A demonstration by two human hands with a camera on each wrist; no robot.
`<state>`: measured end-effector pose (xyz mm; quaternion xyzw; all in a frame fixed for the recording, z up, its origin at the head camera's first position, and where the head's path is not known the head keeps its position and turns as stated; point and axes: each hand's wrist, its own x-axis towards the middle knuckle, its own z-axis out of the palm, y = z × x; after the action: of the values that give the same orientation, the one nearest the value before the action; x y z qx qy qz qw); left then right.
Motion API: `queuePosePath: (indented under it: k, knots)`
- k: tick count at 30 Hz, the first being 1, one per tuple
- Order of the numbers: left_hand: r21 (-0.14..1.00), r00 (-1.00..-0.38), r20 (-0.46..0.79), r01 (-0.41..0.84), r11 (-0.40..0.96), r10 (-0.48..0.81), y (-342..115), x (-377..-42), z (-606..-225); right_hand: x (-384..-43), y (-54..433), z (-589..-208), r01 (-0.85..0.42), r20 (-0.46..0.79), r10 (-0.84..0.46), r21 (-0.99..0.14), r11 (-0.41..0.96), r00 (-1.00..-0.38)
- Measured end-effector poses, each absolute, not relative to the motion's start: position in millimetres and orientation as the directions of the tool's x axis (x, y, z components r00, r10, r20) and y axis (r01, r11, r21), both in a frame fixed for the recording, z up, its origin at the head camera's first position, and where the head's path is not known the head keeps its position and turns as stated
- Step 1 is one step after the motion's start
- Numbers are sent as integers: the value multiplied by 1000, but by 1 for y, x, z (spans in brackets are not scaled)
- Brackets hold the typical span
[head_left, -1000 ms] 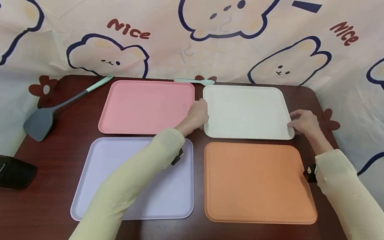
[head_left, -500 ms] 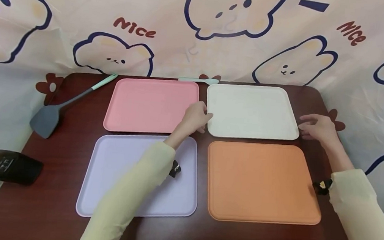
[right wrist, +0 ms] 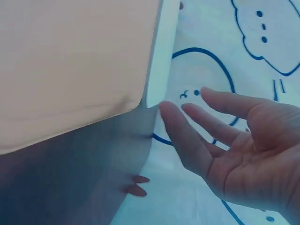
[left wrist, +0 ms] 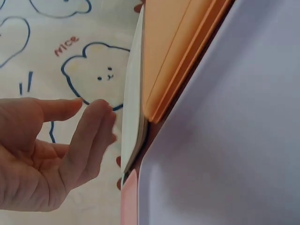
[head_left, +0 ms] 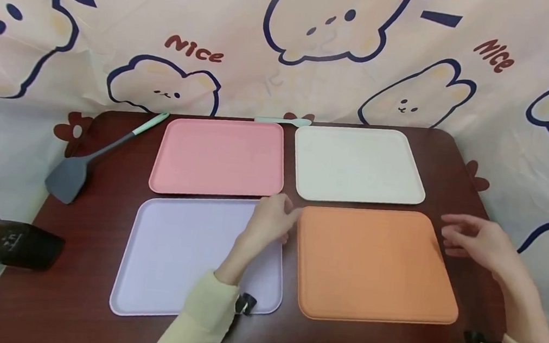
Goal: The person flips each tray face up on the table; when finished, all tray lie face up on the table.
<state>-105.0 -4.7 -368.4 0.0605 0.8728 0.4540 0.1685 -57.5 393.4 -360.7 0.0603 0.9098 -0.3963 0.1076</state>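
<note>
Four rectangular trays lie in a two-by-two layout: a pink tray [head_left: 219, 158], a white tray [head_left: 359, 165], a lilac tray [head_left: 188, 256] and an orange tray [head_left: 376, 265]. Over the gap between the lilac and orange trays is my left hand [head_left: 270, 220], fingers loosely bent and holding nothing. My right hand [head_left: 484, 244] hovers just right of the orange tray, apart from it, with nothing in its fingers. In the left wrist view the left hand [left wrist: 56, 150] has a gap between it and the trays; the right wrist view shows relaxed fingers on the right hand [right wrist: 234, 145].
A grey spatula [head_left: 68, 178] with a mint handle lies at the table's left. Near the left edge is a dark bottle-like object [head_left: 18, 244]. A mint utensil [head_left: 284, 121] lies along the back edge. A printed curtain [head_left: 243, 81] hangs behind the dark table [head_left: 73, 284].
Both hands have left the sides of the white tray, which they touched a second ago, and moved back toward the person, to the orange tray's sides. The trays show no clear movement.
</note>
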Motion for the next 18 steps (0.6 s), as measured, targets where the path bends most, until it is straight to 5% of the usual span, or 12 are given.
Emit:
queuePosePath:
  k: [9, 18]
  knots:
    - [738, -964, -134, 58, 672, 231, 12, -59, -376, -18, 391, -374, 257, -323, 73, -578, 775, -944]
    - [724, -895, -299, 13, 690, 331, 27, -39, -377, -19, 391, -392, 255, -330, 107, -445, 858, -938]
